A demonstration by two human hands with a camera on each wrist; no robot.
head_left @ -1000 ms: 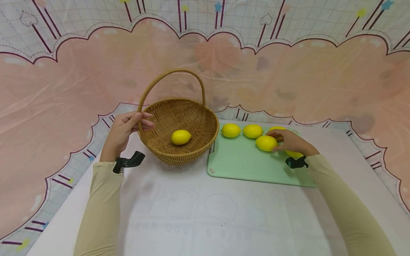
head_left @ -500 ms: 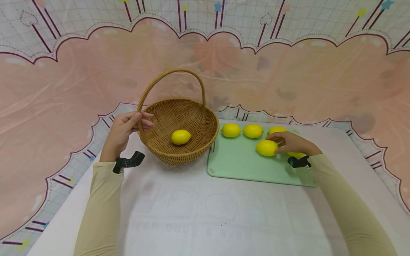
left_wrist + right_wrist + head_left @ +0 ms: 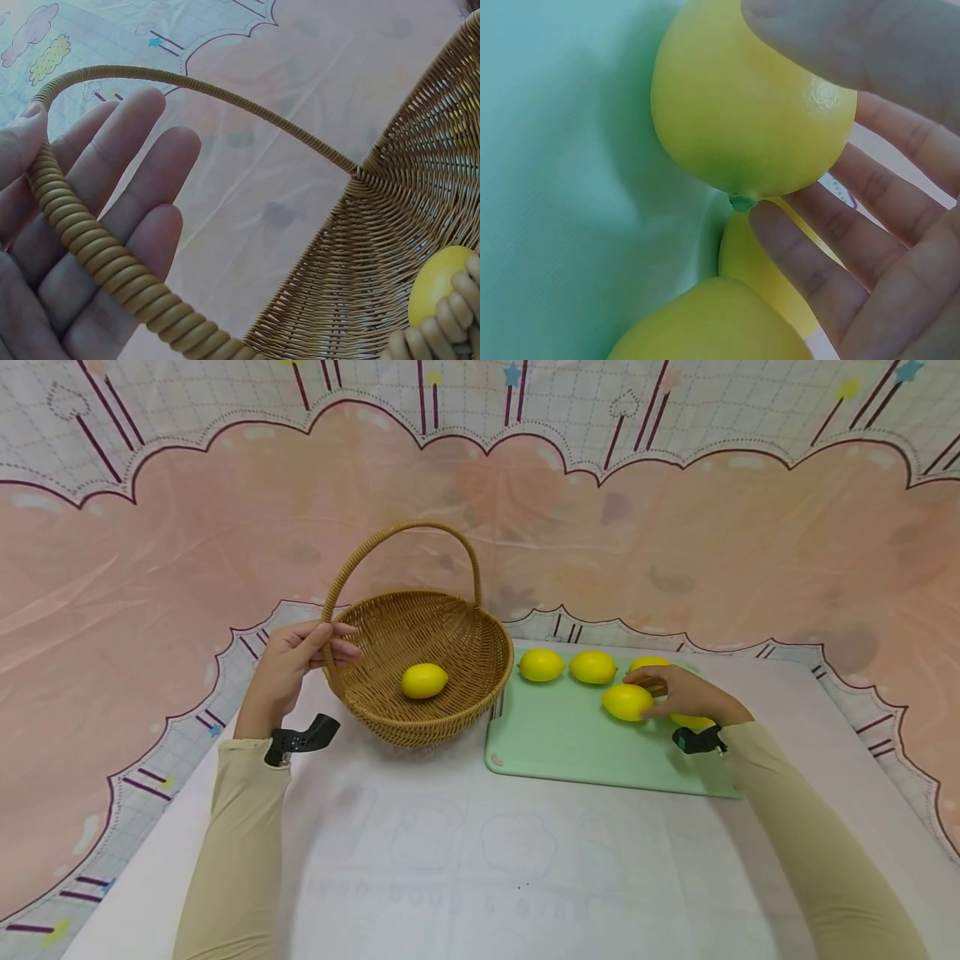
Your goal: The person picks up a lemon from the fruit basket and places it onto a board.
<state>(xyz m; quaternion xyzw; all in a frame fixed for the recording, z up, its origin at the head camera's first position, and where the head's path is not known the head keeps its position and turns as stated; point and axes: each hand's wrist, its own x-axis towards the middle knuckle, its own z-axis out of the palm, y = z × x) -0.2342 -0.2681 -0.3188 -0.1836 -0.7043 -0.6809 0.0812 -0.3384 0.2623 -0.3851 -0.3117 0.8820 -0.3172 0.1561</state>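
Note:
At the left, my left hand (image 3: 285, 664) holds the handle (image 3: 112, 266) of a brown wicker basket (image 3: 465, 693), thumb pressed on it and the other fingers extended behind. One lemon (image 3: 424, 681) lies in the basket. My right hand (image 3: 688, 693) grips another lemon (image 3: 627, 702) between thumb and fingers, close over a pale green cutting board (image 3: 570, 752). In the right wrist view, the gripped lemon (image 3: 742, 105) shows its green stem tip beside a fingertip. Two more lemons (image 3: 712, 322) sit just past it, partly covered by the hand in the head view.
Along the board's back edge lie a lemon (image 3: 541, 665) near the basket and another lemon (image 3: 593, 667) to its right. The basket stands against the board's left end. A patterned pink-and-white cloth (image 3: 525, 543) hangs behind; white cloth (image 3: 420, 860) covers the table.
My right hand and its lemon have shifted slightly right; the lemon dipped toward the near side, then came back a little. The left hand and basket have stayed put.

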